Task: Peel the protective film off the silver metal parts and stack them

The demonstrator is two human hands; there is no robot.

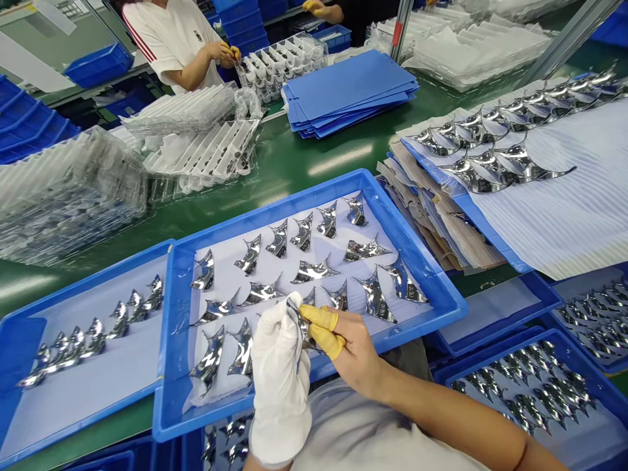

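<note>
My left hand [280, 373], in a white glove, is closed around a shiny chrome part [305, 337] with pointed ends. My right hand [343, 343] wears yellow finger covers and pinches the same part from the other side. Both hands are above the near edge of a blue tray [169, 327]. Inside this tray, several curved chrome pieces [374, 297] lie spaced apart on a white liner [275, 229]. Much of the held part is hidden by my fingers.
On the left, a second blue tray [122, 373] holds a row of chrome pieces [95, 337]. Blue sheets [348, 85] and clear plastic trays [63, 190] are stacked on the green table [314, 163]. Chrome parts [505, 167] lie at right. A co-worker [181, 46] works opposite.
</note>
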